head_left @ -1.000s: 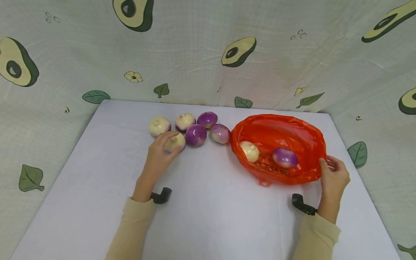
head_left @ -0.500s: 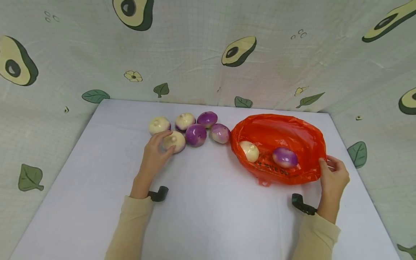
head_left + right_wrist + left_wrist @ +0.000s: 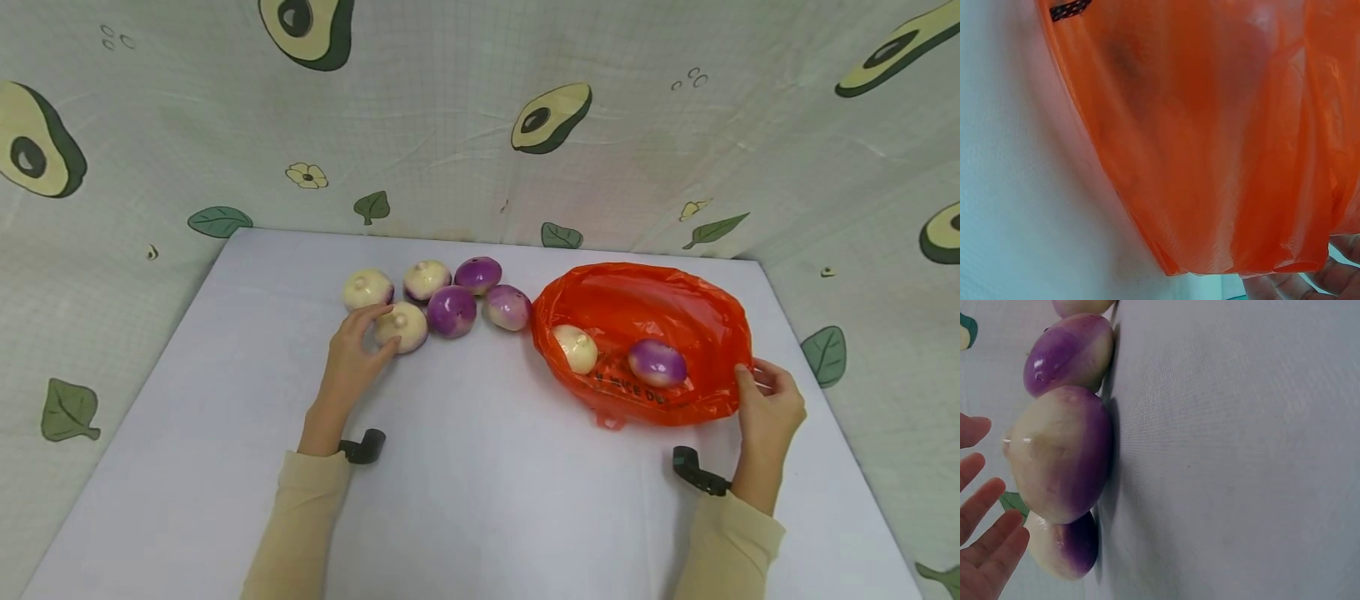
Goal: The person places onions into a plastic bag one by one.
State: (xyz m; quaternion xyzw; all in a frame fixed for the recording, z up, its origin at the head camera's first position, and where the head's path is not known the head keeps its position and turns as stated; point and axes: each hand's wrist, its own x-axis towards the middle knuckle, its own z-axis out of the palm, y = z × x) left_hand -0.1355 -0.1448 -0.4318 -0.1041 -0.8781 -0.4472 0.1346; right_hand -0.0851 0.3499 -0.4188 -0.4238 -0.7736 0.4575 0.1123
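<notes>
Cream-and-purple turnips lie in a cluster on the table. In the head view my left hand is beside the nearest turnip, thumb and fingers spread about its left side. The left wrist view shows a gap between the fingertips and that turnip. My right hand pinches the right rim of a red plastic bag, which lies with its mouth open. Inside the bag are a cream-side-up turnip and a purple one. In the right wrist view the bag hides most of the right hand.
Behind and right of the nearest turnip sit more turnips: two cream-topped, one a pale turnip, and several purple, among them a dark one. The rightmost turnip touches or nearly touches the bag. An avocado-print cloth hangs behind the white table.
My left hand has drawn back slightly to the left, leaving more of the nearest turnip visible. The right hand, the bag and the turnips have kept their places.
</notes>
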